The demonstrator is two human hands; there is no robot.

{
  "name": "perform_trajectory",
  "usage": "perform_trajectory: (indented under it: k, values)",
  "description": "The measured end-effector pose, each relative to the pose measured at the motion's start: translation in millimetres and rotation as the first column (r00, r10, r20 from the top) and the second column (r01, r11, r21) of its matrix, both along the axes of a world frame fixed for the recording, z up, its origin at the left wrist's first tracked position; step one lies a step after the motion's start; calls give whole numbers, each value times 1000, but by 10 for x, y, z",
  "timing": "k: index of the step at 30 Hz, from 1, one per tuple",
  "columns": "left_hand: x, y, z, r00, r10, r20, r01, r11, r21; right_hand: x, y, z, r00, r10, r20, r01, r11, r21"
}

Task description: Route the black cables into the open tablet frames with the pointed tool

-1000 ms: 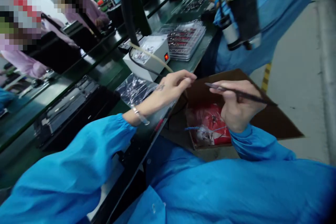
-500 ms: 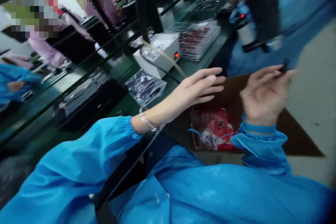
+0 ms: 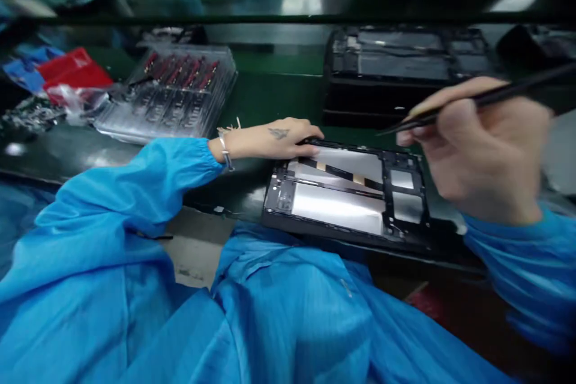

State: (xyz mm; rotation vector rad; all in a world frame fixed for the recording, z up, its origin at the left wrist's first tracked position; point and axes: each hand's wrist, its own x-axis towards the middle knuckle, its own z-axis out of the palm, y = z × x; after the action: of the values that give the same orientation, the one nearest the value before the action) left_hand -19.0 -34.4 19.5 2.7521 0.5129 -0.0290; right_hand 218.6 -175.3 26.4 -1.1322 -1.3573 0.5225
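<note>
Here the left hand (image 3: 290,138) rests on the far left edge of the open-backed device (image 3: 337,210), which lies at the bench's near edge; whether those fingers clamp it, one cannot tell. Well apart to the right, the right hand (image 3: 486,147) pinches a dark pointed tool (image 3: 513,87), tip hanging beyond the device's far side, near the black stack (image 3: 400,66). This looks like a steady-and-position step; the next move seems to call for a still device and a carefully aimed tip.
</note>
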Motion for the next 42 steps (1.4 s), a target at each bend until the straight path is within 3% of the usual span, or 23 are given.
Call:
perform_trajectory:
  k: [3,8,13,21,42]
  values:
    - [126,-112,-211,989,27,145,-27,1000,-5,-110,403,-87,985,124,-123,-134,988,-80]
    - [65,-162,-372,972,-50,230,34,997,73,-30,355,-266,998,20,-63,-35,972,-234]
    - [-110,-202,-309,977,-54,205,41,997,64,-44,227,-305,994,35,104,1,945,-328]
    - [-66,-201,-385,974,-30,224,13,997,77,-32,216,-220,925,53,375,70,949,-307]
    - [-80,-219,-316,980,-42,196,31,998,61,-51,234,-199,931,78,356,42,948,-316]
